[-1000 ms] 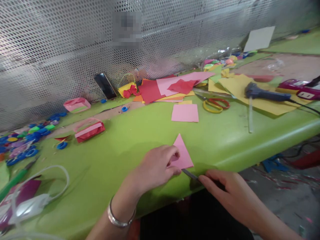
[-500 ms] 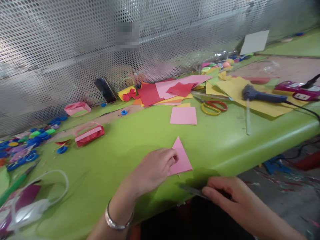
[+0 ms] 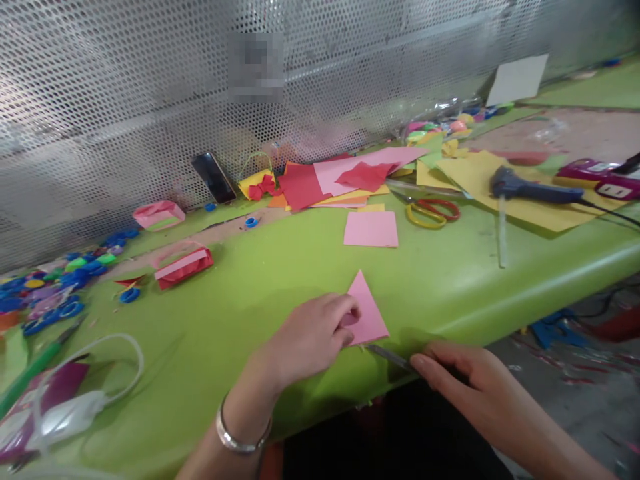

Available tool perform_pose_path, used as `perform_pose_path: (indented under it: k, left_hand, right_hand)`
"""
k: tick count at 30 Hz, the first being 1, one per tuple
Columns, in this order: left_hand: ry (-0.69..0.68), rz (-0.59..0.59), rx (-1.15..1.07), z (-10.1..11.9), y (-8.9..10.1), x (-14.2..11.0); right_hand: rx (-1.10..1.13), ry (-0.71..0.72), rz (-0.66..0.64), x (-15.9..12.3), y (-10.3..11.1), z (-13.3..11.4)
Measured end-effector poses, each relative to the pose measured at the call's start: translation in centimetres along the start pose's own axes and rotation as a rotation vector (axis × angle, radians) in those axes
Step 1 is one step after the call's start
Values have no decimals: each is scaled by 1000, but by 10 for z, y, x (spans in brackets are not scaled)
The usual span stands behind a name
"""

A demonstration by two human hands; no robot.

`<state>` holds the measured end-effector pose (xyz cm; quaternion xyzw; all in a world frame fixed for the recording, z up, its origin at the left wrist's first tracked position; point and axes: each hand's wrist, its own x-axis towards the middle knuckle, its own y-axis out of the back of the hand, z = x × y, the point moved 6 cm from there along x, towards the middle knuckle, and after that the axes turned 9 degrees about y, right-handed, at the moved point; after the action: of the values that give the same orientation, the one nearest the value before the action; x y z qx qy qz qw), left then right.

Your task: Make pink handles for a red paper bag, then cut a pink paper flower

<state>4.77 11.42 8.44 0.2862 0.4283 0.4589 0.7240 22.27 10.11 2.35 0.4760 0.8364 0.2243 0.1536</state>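
On the green tabletop, my left hand rests with curled fingers on a folded pink paper triangle, pinning its left side. The triangle's peak points away from me. My right hand grips a slim grey metal blade-like tool; its handle is hidden in my fingers, so its exact kind is unclear. The tool's tip lies at the triangle's near edge, close to my left fingertips; whether it touches the paper I cannot tell. Beyond the triangle lies a square pink sheet.
Scissors and a glue gun lie at the right, near coloured sheets. A phone leans against the mesh wall. At the left are a small red paper bag, a green-handled tool and a white cable.
My right hand has brought the tool's tip up to the triangle's near edge. My left hand stays on the paper. The whole view has shifted slightly.
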Motion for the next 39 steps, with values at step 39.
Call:
perform_pose_path:
  k: [39]
  left_hand:
    - [-425, 196, 57, 35, -30, -72]
  right_hand:
    - [-270, 405, 370, 26, 24, -44]
